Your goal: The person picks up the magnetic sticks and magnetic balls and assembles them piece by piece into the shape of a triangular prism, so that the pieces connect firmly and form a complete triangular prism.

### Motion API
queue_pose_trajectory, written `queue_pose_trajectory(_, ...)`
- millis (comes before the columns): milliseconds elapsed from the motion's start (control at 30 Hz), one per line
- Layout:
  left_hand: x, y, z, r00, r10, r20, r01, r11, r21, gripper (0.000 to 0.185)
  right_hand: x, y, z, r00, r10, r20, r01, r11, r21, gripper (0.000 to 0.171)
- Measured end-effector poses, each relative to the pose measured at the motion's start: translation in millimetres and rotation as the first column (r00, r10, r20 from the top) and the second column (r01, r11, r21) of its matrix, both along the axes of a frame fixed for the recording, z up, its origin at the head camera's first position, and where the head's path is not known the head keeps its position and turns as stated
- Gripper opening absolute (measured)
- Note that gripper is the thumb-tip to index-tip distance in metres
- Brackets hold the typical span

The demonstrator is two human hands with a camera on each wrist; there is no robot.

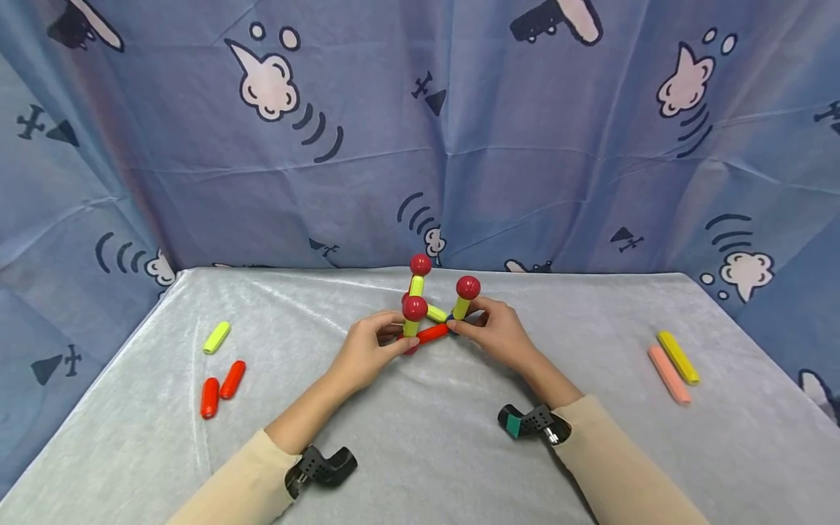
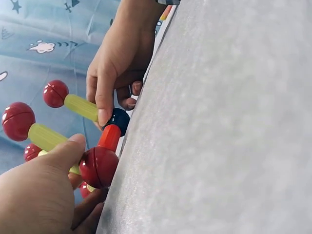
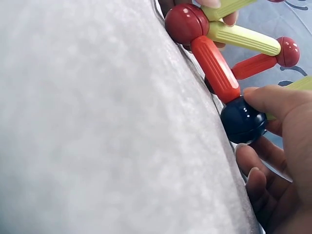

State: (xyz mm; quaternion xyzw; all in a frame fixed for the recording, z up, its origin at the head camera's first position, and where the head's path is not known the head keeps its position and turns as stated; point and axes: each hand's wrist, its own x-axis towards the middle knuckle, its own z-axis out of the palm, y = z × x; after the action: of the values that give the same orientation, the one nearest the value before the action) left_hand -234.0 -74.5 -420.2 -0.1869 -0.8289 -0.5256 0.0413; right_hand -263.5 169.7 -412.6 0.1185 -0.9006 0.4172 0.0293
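A frame of magnetic sticks and balls stands on the table between my hands. My left hand (image 1: 367, 346) grips an upright yellow stick (image 2: 46, 136) just above the red corner ball (image 2: 100, 168). Another red ball (image 1: 415, 308) tops that stick. A red stick (image 3: 214, 68) joins this corner to a dark blue ball (image 3: 241, 122), which my right hand (image 1: 502, 332) pinches between thumb and fingers. From the blue ball rises a yellow stick (image 1: 461, 308) capped by a red ball (image 1: 468, 287). Behind, a further upright yellow stick (image 1: 416, 285) carries a red ball (image 1: 421, 264).
To the left lie a short yellow-green stick (image 1: 216, 337) and two red sticks, one (image 1: 209, 398) nearer me than the other (image 1: 232, 380). A pink stick (image 1: 669, 375) and a yellow stick (image 1: 679, 357) lie at right. A patterned blue curtain (image 1: 367, 146) hangs behind the table.
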Motion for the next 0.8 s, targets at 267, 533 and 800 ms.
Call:
queue_pose_trajectory(267,0.3,2,-2.4,0.999,0.024,0.033,-0.025,0.999,0.030,0.030,4.0,3,0.6,1.000,-0.012,0.002,0.012,1.000,0.002,0.032)
queue_pose_trajectory(533,-1.2,3,-3.8,1.000,0.011,-0.008,-0.011,1.000,0.024,0.034,6.8,9,12.6,0.998,0.017,0.055,-0.021,0.996,0.082,0.041)
queue_pose_trajectory(800,-0.4,-1,-4.4,0.999,0.034,-0.021,-0.033,0.999,0.024,0.032,23.7,62,47.5,0.995,0.005,0.102,-0.031,0.967,0.253,0.051)
